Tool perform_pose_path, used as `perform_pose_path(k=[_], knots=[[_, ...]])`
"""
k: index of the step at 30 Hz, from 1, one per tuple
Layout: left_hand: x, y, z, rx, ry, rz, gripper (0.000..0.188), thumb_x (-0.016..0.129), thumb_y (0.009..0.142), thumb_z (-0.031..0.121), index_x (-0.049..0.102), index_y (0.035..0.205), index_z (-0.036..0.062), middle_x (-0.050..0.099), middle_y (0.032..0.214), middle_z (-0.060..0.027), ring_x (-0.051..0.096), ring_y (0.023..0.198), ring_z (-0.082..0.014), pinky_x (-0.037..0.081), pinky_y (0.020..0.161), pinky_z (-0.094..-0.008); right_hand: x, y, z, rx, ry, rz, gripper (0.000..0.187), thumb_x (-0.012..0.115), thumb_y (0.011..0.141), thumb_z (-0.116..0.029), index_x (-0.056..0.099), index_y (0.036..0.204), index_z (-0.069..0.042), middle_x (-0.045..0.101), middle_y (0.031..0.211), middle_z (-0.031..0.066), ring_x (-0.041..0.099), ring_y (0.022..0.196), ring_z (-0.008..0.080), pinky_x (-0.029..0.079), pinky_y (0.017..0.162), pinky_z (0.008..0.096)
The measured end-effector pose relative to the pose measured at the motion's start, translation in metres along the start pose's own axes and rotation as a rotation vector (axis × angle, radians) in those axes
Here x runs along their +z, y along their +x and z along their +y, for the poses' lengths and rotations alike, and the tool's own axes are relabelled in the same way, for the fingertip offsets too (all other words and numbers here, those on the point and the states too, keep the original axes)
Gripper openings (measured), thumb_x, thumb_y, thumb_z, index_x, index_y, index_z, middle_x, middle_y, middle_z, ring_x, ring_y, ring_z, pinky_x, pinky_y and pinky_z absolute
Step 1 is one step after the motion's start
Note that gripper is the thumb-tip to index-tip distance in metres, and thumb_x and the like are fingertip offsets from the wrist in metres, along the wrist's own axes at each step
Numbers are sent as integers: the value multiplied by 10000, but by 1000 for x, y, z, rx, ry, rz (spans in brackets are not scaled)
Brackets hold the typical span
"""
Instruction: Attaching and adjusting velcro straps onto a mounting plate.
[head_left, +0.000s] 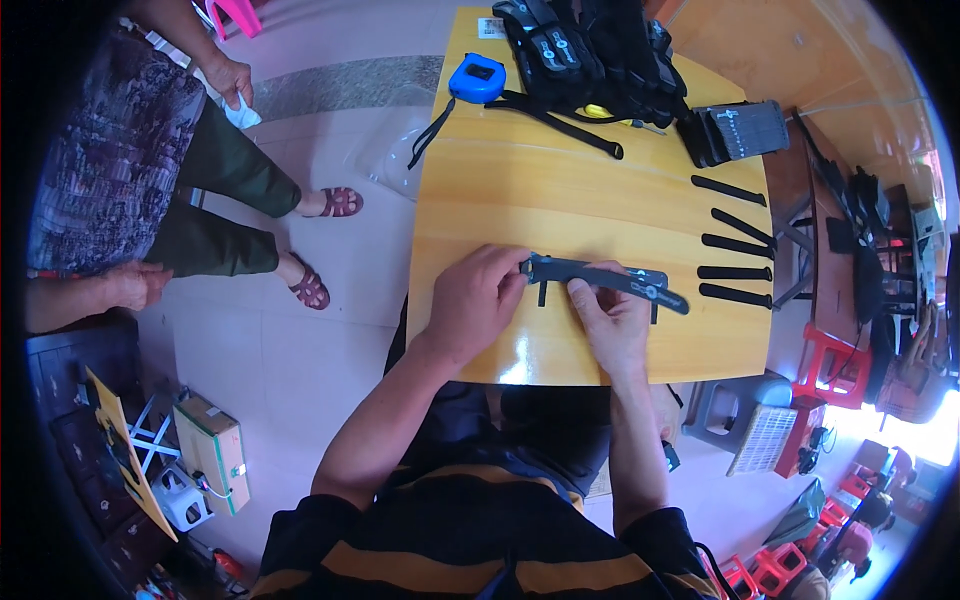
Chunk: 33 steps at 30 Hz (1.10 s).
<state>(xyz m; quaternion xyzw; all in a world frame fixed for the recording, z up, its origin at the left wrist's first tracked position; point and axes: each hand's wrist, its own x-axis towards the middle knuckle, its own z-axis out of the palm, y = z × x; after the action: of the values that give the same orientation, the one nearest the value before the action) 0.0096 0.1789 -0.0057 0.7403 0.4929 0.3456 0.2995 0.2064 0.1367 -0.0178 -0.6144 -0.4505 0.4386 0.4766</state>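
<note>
Near the front of the yellow wooden table (560, 220), a flat black strap (668, 296) with white print stretches between my hands. My left hand (472, 310) pinches its end, where a small buckle-like piece shows at the fingertips. The fingers of my right hand (612, 325) are closed on its middle, thumb on top, and the rounded free end sticks out to the right. Behind the right fingers lies another dark flat piece (655, 277), partly hidden. Several short black straps (735, 245) lie in a column at the table's right.
Black packed straps (560, 55) are heaped at the far edge beside a blue tape measure (477, 79). A black stack of printed straps (735, 132) sits far right. Another person (120, 170) stands at left. Red stools (832, 365) are on the right.
</note>
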Motion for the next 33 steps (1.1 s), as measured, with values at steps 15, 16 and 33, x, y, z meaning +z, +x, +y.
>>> perform_pose_path(k=[15, 16, 33], knots=[[-13, 7, -25, 167, -180, -47, 169, 667, 831, -71, 691, 958, 36, 650, 868, -111, 671, 820, -293, 530, 725, -364, 21, -15, -37, -467, -461, -128, 447, 736, 779, 25, 619, 1206, -38, 690, 1191, 202, 645, 1198, 380, 515, 1023, 435], [-15, 5, -27, 211, -242, -38, 174, 655, 826, -92, 684, 949, 29, 652, 872, -112, 672, 825, -288, 532, 732, -360, 17, -12, -32, -482, -531, -127, 437, 716, 790, 22, 624, 1214, -25, 684, 1217, 210, 634, 1221, 382, 507, 1042, 443], [-63, -15, 42, -167, 164, -275, 109, 635, 771, 164, 659, 792, 60, 681, 753, -180, 668, 725, -405, 522, 654, -481, 33, -63, -28, -479, -449, -174, 585, 862, 772, -114, 595, 1290, -58, 670, 1135, 172, 676, 1033, 355, 563, 889, 408]])
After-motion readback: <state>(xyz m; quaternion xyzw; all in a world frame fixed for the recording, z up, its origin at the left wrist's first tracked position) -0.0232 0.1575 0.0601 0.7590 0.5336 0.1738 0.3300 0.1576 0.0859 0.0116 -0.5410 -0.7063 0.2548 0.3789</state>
